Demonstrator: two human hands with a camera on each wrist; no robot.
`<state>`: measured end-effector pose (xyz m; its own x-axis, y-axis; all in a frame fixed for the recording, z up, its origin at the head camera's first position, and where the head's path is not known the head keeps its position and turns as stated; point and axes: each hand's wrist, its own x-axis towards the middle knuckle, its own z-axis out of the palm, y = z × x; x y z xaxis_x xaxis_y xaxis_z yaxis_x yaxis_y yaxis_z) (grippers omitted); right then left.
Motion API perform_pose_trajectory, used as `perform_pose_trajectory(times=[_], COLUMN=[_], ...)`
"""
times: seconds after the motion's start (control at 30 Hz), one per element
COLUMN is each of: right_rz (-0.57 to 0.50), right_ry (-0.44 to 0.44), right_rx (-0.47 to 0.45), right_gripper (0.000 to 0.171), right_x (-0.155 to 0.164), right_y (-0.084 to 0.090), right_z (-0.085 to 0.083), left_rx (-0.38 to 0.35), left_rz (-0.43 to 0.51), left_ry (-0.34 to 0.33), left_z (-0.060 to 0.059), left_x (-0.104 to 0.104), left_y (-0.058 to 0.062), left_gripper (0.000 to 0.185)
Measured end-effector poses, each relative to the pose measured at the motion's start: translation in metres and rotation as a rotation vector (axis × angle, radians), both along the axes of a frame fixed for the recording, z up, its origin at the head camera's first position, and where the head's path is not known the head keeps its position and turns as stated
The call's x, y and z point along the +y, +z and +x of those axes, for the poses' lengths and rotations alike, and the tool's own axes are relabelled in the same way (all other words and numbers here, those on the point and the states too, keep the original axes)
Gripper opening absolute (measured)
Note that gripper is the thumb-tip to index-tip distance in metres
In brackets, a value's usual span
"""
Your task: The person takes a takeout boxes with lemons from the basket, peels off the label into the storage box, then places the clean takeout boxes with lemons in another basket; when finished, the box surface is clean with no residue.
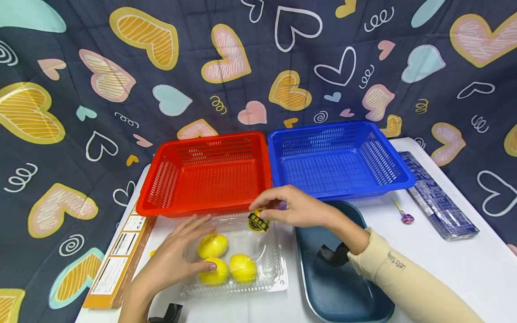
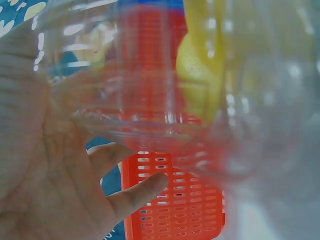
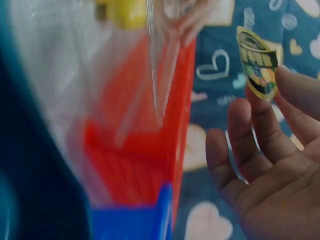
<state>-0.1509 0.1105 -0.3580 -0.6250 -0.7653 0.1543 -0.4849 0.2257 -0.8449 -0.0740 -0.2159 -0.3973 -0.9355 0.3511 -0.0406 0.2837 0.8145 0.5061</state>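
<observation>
A clear plastic clamshell box stands on the white table with three yellow lemons in it. My left hand lies at the box's left side, fingers extended and thumb reaching over a lemon. In the left wrist view, the box's clear wall fills much of the picture in front of that hand. Above the box's back right corner, my right hand pinches a black and yellow fruit label sticker between thumb and fingertips. The right wrist view shows the label upright at the fingertips.
Behind the box sit a red basket and a blue basket. A dark teal tray is under my right forearm. A lollipop and a flat blue package lie right; an orange-and-white carton lies left.
</observation>
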Motion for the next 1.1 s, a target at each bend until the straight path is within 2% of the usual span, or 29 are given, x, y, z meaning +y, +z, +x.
perform_pose_trajectory(times=[0.27, 0.6, 0.87, 1.1], right_rz=[0.062, 0.075, 0.152, 0.169], right_ry=[-0.125, -0.194, -0.165, -0.094], right_rx=[-0.056, -0.082, -0.175, -0.315], right_gripper=[0.024, 0.024, 0.024, 0.025], right_x=[0.055, 0.102, 0.113, 0.113], right_y=[-0.002, -0.027, -0.045, -0.059], right_z=[0.009, 0.015, 0.017, 0.018], left_rx=[0.003, 0.038, 0.019, 0.022], left_rz=[-0.018, -0.010, -0.002, 0.005], left_ry=[-0.011, -0.025, -0.013, -0.019], left_z=[0.001, 0.000, 0.001, 0.000], left_x=[0.001, 0.002, 0.000, 0.001], left_y=[0.002, 0.003, 0.002, 0.002], left_gripper=[0.081, 0.079, 0.079, 0.080])
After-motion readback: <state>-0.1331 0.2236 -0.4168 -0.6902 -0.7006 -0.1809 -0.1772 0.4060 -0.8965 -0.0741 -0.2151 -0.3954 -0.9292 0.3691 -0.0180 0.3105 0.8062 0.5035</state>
